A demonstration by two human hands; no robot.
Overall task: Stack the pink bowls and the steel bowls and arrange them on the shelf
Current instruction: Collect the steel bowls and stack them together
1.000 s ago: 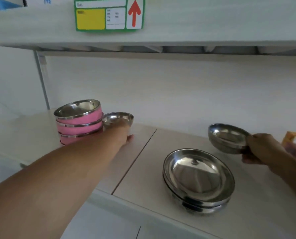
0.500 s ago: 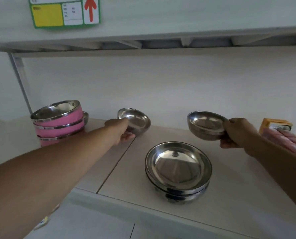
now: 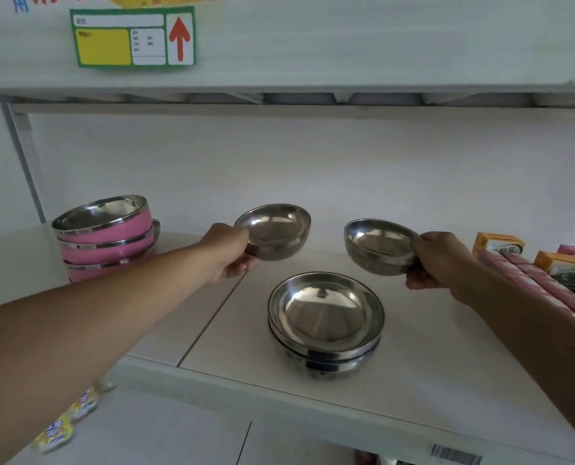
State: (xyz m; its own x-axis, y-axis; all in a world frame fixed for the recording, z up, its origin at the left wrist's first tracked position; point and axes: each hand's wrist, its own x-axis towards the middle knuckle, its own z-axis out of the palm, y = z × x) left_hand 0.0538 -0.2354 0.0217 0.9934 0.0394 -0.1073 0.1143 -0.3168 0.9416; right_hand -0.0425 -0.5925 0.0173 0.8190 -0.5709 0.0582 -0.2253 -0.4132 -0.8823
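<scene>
A stack of pink bowls (image 3: pixel 106 238) with steel rims stands at the left of the white shelf (image 3: pixel 423 374). A steel bowl's edge (image 3: pixel 156 227) peeks out behind that stack. In the middle of the shelf sits a stack of wide steel bowls (image 3: pixel 326 318). My left hand (image 3: pixel 229 253) grips a small steel bowl (image 3: pixel 276 229) by its near rim, lifted above the shelf. My right hand (image 3: pixel 438 260) grips another small steel bowl (image 3: pixel 378 246) by its right rim, held up to the right of the first one.
Orange cartons (image 3: pixel 497 245) and pink packets (image 3: pixel 534 280) lie at the shelf's right end. An upper shelf carries a green and yellow label (image 3: pixel 133 36) with a red arrow. A metal upright (image 3: pixel 24 162) stands at the back left. Yellow packets (image 3: pixel 66 421) show below.
My left hand has lifted a small steel bowl from beside the pink stack and carried it right towards the middle. My right hand has brought its bowl leftward, closer to the other one.
</scene>
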